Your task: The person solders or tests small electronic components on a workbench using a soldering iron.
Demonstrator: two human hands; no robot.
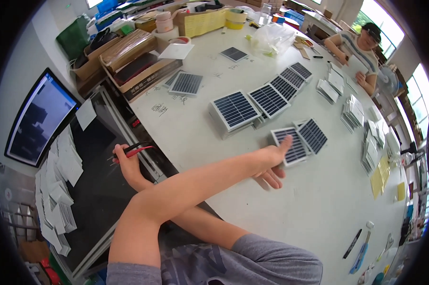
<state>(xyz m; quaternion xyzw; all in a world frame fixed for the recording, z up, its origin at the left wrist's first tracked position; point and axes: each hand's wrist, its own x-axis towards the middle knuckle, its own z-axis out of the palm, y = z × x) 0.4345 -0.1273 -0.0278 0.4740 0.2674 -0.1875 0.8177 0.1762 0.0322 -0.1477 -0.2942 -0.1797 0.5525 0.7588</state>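
Observation:
My arms are crossed, the left one over the right. My left hand [271, 166] reaches to the right with thumb and fingers apart, and nothing shows in it. It is at the near edge of a small solar panel [290, 145], overlapping it in view; I cannot tell whether it touches. A second panel [313, 136] lies beside that one. Over the black surface [100, 156] on the left, my right hand [128, 166] is closed around a pair of test probes [131, 149], one red and one black. Their tips point left.
Stacked solar panels [235, 110] run in a row across the white table [252, 213]. A monitor [41, 118] and piles of white panels [57, 190] stand left. Cardboard boxes [143, 78] sit behind. A co-worker [359, 52] sits far right. A pen [352, 243] and cutter [359, 258] lie near right.

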